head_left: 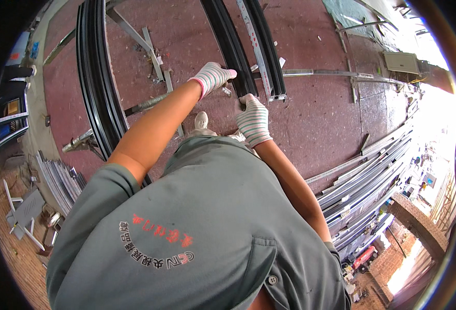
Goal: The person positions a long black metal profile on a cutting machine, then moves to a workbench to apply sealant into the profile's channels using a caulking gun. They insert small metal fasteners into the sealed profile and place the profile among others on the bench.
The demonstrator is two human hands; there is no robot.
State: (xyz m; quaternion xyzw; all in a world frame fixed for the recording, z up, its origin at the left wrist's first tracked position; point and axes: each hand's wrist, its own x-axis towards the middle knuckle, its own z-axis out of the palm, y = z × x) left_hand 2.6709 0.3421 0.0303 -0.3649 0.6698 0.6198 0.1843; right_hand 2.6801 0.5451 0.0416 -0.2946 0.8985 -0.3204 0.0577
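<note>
A long black metal profile (pixel 233 46) runs from the top of the view down to my hands. My left hand (pixel 213 76), in a striped knit glove with a pink cuff, grips its near end from the left side. My right hand (pixel 252 120), in the same kind of glove, is closed just below the profile's end and touches it. A second black profile with a pale taped strip (pixel 263 51) lies right beside the first, ending at about the same place. My grey-green shirt fills the lower view.
More black profiles (pixel 98 82) lie to the left on a metal support frame (pixel 150 46) above the red floor (pixel 316 119). A stack of silver and dark profiles (pixel 367 175) lies at the right. A grey box (pixel 402 62) sits at the top right.
</note>
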